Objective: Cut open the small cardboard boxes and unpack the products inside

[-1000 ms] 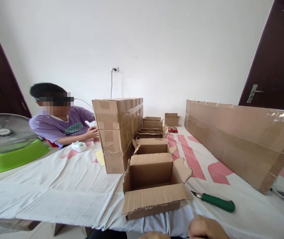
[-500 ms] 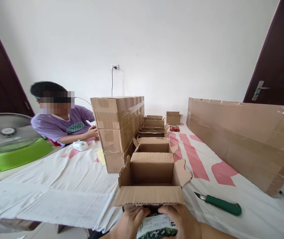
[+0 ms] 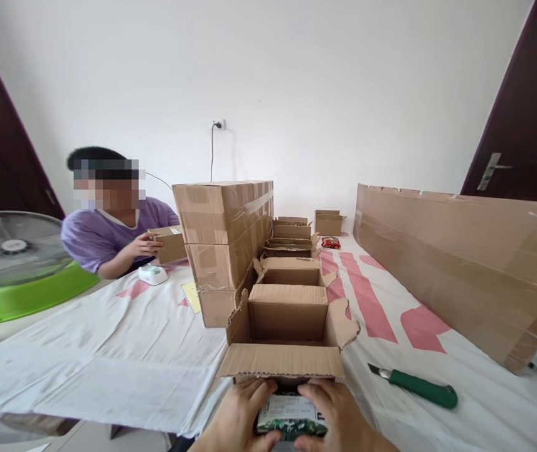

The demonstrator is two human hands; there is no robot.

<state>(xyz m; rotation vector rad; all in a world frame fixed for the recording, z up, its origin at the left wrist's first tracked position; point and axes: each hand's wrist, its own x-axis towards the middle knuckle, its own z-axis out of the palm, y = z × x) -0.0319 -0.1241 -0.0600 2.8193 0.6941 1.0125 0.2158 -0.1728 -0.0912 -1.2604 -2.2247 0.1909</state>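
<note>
Ok so a green packet (image 3: 291,414) has popped into view, left hand (image 3: 240,411) and right hand (image 3: 337,411) both gripping it, just this side of the open box (image 3: 282,361): picked up, but not inside.

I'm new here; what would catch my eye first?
Probably the stack of taped cardboard cartons left of a row of open boxes on the table. Next, at the bottom centre, the left hand and right hand hold a green-and-white packet before the nearest open box. A green-handled utility knife lies to their right, blade bare.
</note>
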